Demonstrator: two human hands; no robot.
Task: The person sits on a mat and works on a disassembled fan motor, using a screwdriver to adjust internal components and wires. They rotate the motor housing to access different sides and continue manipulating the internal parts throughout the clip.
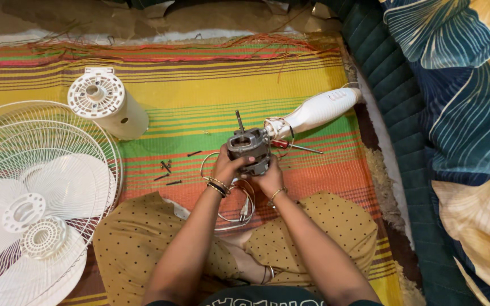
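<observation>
The person is sitting cross-legged on a striped mat [211,96], and both hands are gripping a grey fan motor [249,148] above the middle of the mat, just in front of the knees. The left hand [226,167] is wrapping around the motor's left side, its fingers curling closed over the lower edge of the metal body. The right hand [268,177] is closing on the motor's right underside, thumb pressing up against the housing. The motor's shaft [239,120] is pointing up and away from the person. A white cord [239,211] is trailing down from the motor, looping between the two wrists.

Just beyond the motor, toward the mat's right edge, a white fan neck housing [319,110] is lying on its side, tilted, its open end touching or nearly touching the motor. A red-handled screwdriver [293,146] is lying just beside the motor on its right. A few dark screws [167,169] are lying scattered to the motor's left, well apart from the hands. Nearer the far left corner a white motor cover [106,105] is lying with its vented end facing up. At the mat's left edge a white wire fan guard [41,187] is lying flat, with white fan blades [24,212] resting on it.
</observation>
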